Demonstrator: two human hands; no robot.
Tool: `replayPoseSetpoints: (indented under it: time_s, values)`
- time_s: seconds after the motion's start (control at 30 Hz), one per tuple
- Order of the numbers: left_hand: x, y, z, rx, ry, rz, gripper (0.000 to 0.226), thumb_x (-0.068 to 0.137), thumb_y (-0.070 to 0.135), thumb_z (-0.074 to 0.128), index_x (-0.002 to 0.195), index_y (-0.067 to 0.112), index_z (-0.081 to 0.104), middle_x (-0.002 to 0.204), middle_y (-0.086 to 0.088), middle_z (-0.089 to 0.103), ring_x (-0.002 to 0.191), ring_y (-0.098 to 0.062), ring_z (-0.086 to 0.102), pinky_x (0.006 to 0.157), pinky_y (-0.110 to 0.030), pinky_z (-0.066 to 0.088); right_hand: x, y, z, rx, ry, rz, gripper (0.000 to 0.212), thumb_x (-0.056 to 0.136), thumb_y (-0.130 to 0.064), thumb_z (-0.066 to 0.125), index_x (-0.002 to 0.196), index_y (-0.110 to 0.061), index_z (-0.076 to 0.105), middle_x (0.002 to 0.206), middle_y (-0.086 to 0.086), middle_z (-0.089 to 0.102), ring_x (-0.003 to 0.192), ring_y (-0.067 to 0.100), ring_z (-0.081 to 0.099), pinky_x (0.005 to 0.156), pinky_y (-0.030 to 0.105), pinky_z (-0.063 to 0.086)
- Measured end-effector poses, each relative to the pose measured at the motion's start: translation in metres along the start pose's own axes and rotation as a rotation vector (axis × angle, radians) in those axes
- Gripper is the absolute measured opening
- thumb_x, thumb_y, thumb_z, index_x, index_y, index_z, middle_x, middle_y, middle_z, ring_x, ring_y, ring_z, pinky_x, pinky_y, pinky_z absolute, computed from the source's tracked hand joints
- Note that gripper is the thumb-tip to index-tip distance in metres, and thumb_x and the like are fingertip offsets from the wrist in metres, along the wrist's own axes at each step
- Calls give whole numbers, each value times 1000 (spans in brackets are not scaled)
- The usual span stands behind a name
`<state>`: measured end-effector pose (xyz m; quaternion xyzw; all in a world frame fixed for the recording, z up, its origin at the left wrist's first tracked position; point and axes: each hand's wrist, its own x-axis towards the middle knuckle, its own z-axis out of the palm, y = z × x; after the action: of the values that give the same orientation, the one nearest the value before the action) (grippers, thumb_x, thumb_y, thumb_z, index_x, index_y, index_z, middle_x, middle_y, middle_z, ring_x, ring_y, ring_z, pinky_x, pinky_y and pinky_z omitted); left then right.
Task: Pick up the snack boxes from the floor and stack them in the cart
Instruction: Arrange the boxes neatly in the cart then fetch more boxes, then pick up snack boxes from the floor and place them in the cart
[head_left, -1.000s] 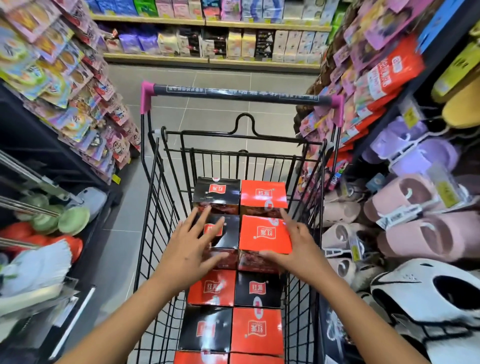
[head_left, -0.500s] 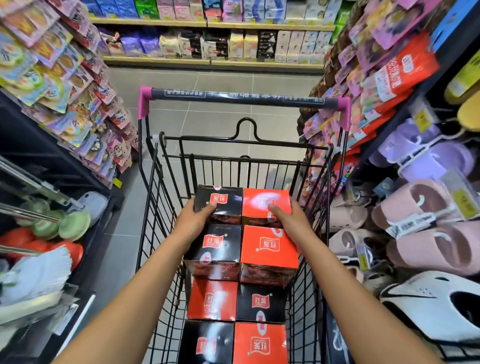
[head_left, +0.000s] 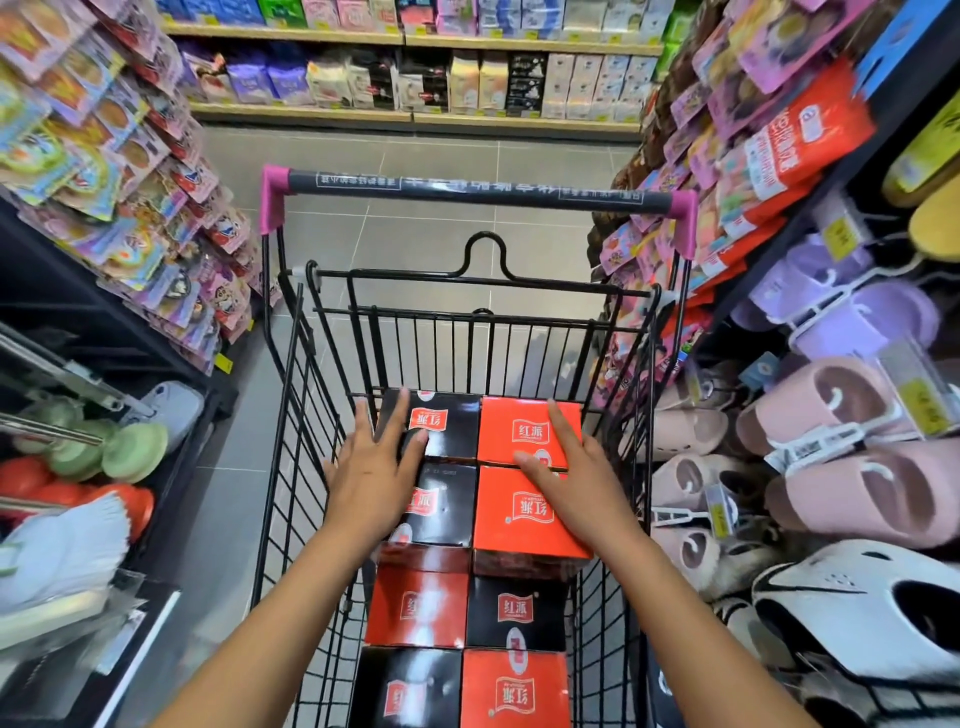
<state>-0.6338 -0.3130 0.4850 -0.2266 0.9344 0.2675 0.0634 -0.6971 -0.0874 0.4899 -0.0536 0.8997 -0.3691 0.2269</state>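
Through the head camera, the cart (head_left: 470, 358) stood in a shop aisle on a grey tiled floor (head_left: 415, 156), its pink-capped handle (head_left: 467, 191) at the far end. The snack boxes lay inside in two columns, black and orange alternating. Four made an upper tier against the handle-end wall: the far black box (head_left: 449, 423) in the left corner, the far orange box (head_left: 519, 415) touching it in the right corner, and the near black box (head_left: 441, 512) and near orange box (head_left: 519, 525) just behind them. Four lower boxes (head_left: 514, 610) filled the near end, one level down. The left hand (head_left: 371, 480) was released, fingers straight and spread over the two black boxes; blur hid whether it touched them. The right hand (head_left: 576, 480) was released too, lying flat across the two orange boxes along the cart's right wall, grasping nothing. Pink slippers (head_left: 831, 405) hung on the right, and colourful packets (head_left: 104, 156) on the left.
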Motion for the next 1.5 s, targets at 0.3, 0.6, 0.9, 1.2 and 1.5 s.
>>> replayPoseSetpoints:
  time_s: [0.3, 0.6, 0.9, 1.2, 1.5]
  values:
    - [4, -14, -5, -302, -108, 29, 69, 78, 74, 48, 140, 58, 21, 152, 1, 34, 138, -18, 34, 113, -41, 30, -2, 2, -5, 72, -22, 17, 98, 75, -62, 68, 149, -50, 7, 139, 6, 38, 124, 24, 48, 94, 32, 41]
    - [-1, -14, -21, -280, -102, 18, 83, 72, 81, 42, 144, 45, 28, 152, -5, 33, 141, -20, 28, 115, -46, 26, -7, -3, -12, -129, 93, -11, 77, 82, -68, 53, 148, -37, 28, 150, 6, 26, 136, 29, 34, 110, 47, 37]
    - [-103, -50, -69, -96, 24, 25, 80, 82, 71, 40, 150, 38, 14, 161, -5, 0, 147, -24, 4, 116, -44, 12, -92, -79, 40, -293, 198, -337, 71, 88, -62, 49, 147, -25, 36, 147, 16, 34, 138, 32, 29, 115, 45, 27]
    - [-345, -215, -143, 22, 271, -140, 110, 59, 92, 1, 151, 32, 7, 160, 5, 1, 147, -17, 2, 118, -40, 12, -276, -185, 201, -368, -176, -682, 87, 78, -73, 27, 147, -20, 33, 137, 8, 46, 128, 26, 42, 106, 39, 36]
    - [-678, -379, -174, -30, 577, -633, 105, 66, 92, 1, 151, 30, 13, 159, 2, 11, 147, -19, 11, 118, -41, 17, -524, -273, 403, -452, -586, -1195, 75, 89, -61, 46, 149, -21, 29, 137, 5, 46, 128, 23, 40, 107, 38, 34]
